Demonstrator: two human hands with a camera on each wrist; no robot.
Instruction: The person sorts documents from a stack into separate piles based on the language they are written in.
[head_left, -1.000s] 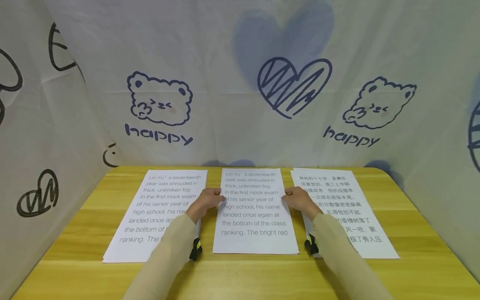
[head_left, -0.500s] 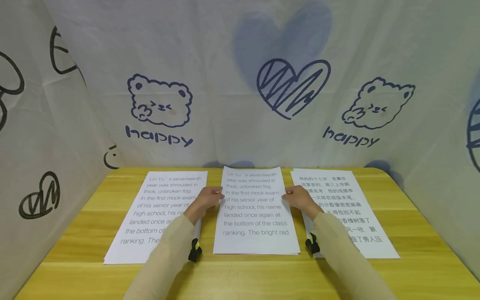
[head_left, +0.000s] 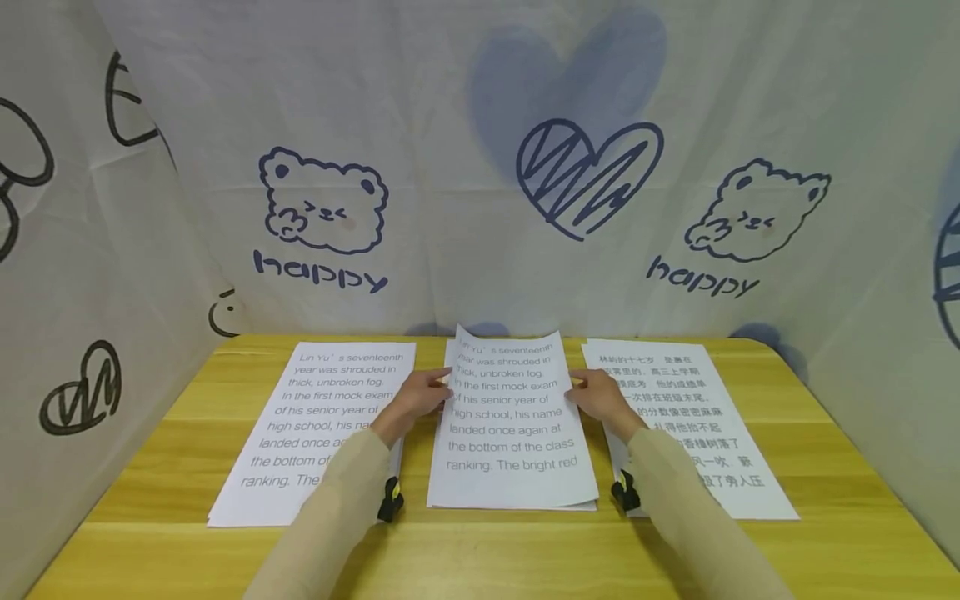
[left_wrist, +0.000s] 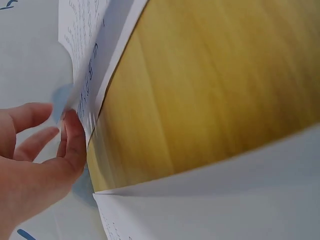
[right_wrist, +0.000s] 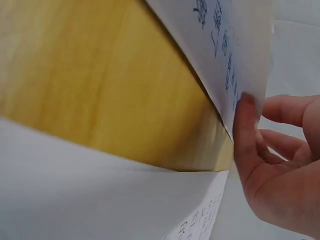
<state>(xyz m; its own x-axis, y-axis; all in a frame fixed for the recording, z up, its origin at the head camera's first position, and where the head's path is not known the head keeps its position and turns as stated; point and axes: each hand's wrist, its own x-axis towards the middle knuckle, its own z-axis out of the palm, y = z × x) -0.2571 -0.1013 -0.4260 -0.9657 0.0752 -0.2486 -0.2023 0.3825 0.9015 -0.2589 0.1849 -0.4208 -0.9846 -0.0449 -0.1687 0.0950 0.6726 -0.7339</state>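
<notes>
A white sheet of paper (head_left: 510, 417) printed with English text lies over the middle stack, its far end bowed up and its left far corner raised. My left hand (head_left: 422, 393) pinches the sheet's left edge. On the opposite edge my right hand (head_left: 600, 395) pinches it too. Under the lifted sheet, a lower page (right_wrist: 200, 50) with dark characters shows in the right wrist view. In the left wrist view the thumb (left_wrist: 75, 137) is right at the raised edge, and the same lower page (left_wrist: 107, 70) shows beside it.
A left paper stack (head_left: 262, 467) with English text and a right paper stack (head_left: 750, 467) with Chinese text flank the middle one, partly covered by my sleeves. All lie on a yellow wooden table (head_left: 510, 554). A white cloth (head_left: 450, 233) with drawings hangs behind.
The middle sheet's far end has risen from flat to bowed up, and its near edge has parted slightly from the page beneath. Both hands stay at its sides, slightly raised.
</notes>
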